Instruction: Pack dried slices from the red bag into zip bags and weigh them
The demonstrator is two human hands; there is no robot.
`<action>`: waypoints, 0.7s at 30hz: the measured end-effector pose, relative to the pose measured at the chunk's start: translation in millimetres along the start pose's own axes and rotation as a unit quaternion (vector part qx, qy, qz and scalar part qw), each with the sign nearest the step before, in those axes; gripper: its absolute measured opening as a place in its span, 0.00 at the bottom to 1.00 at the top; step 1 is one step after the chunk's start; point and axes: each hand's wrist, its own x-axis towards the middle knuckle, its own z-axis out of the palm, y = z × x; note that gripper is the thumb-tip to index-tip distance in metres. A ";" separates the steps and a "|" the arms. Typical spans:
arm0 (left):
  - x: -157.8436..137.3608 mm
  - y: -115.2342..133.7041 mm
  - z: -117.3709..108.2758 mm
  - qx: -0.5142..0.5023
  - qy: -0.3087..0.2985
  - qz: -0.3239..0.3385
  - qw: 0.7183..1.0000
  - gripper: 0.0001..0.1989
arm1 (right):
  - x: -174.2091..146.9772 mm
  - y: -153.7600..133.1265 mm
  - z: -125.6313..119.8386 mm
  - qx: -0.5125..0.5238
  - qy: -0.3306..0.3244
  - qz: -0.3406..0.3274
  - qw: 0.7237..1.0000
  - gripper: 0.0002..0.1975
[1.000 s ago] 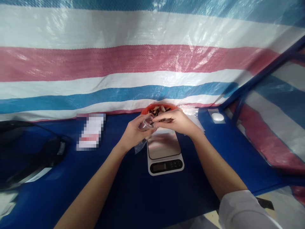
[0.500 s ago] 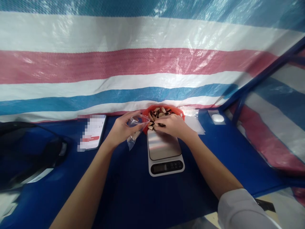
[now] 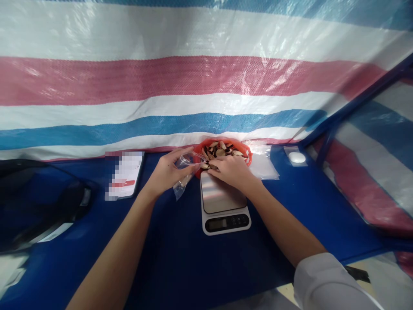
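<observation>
My left hand point(image 3: 170, 171) grips a clear plastic bag point(image 3: 181, 186) by its rim, the mouth held wide and facing the red container. Pale slices with dark edges, like dried mushroom or herb slices point(image 3: 220, 151), fill a red container point(image 3: 248, 153) at the back of the table. My right hand point(image 3: 232, 173) is at its front edge, fingers curled round a few slices beside the bag's mouth. Its fingertips are partly hidden. Below that hand is a white kitchen scale point(image 3: 226, 232) with a bare metal plate point(image 3: 222, 198).
A phone point(image 3: 125, 175) lies at left, with a black strapped item point(image 3: 64, 211) farther left. More clear bags point(image 3: 263, 163) lie right of the container, near a small white rounded item point(image 3: 296, 158). Striped sheeting point(image 3: 193, 77) hangs behind; a blue frame bar point(image 3: 325, 129) stands at right.
The view has shifted slightly. My right hand has drawn a little toward the container's front edge, uncovering more slices. The dark slice under its fingers no longer shows. My left hand keeps its hold.
</observation>
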 end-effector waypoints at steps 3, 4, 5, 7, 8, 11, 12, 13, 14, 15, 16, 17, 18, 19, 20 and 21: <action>-0.3 -0.7 0.6 -0.002 -0.005 -0.006 1.000 0.30 | 0.5 -1.3 0.9 -0.005 0.001 0.007 1.000 0.20; -0.4 -1.1 0.8 -0.004 -0.006 -0.006 1.000 0.31 | 0.5 -1.7 1.3 -0.004 0.001 0.010 1.000 0.20; -0.5 -1.4 1.1 -0.007 -0.006 -0.006 1.000 0.31 | 0.4 -2.2 1.9 -0.002 0.002 0.013 1.000 0.20; -0.6 -1.9 1.5 -0.014 -0.006 -0.004 1.000 0.31 | 0.3 -3.4 3.9 0.006 0.005 0.018 1.000 0.19; -0.5 -2.0 1.6 -0.016 -0.006 -0.003 1.000 0.31 | 0.3 -4.1 5.2 0.011 0.010 0.019 1.000 0.18; -0.3 -1.7 1.6 -0.013 -0.007 -0.002 1.000 0.31 | 1.1 -6.7 9.5 0.028 0.026 0.016 0.999 0.18; -0.3 -1.7 1.5 -0.011 -0.007 -0.002 1.000 0.31 | 1.6 -7.6 10.6 0.033 0.026 0.012 0.999 0.18; -0.3 -1.6 1.5 -0.008 -0.007 -0.002 1.000 0.30 | 2.2 -8.2 11.5 0.037 0.024 0.009 0.999 0.18; -0.3 -1.7 1.5 -0.006 -0.006 -0.001 1.000 0.30 | 2.8 -8.6 12.1 0.041 0.020 0.007 0.999 0.18; -0.3 -1.8 1.6 -0.005 -0.005 0.000 1.000 0.29 | 3.3 -8.6 12.7 0.045 0.018 0.008 0.999 0.19; -0.4 -2.0 1.7 -0.005 -0.004 0.000 1.000 0.29 | 3.9 -8.1 13.1 0.052 0.021 0.011 0.998 0.19; -0.4 -2.3 1.9 -0.006 -0.002 0.000 1.000 0.29 | 4.3 -7.0 13.5 0.061 0.028 0.015 0.998 0.19; -0.5 -2.6 2.2 -0.009 -0.001 0.000 1.000 0.29 | 4.8 -5.3 13.9 0.074 0.038 0.017 0.996 0.18; -0.5 -3.0 2.4 -0.013 -0.001 -0.001 1.000 0.29 | 5.3 -3.2 14.3 0.087 0.050 0.017 0.995 0.17; -0.6 -3.5 2.6 -0.016 0.000 -0.002 1.000 0.29 | 5.8 -0.6 14.6 0.102 0.060 0.014 0.993 0.17; -0.5 -3.9 2.7 -0.019 -0.001 -0.002 1.000 0.30 | 6.4 2.3 14.8 0.115 0.071 0.010 0.991 0.16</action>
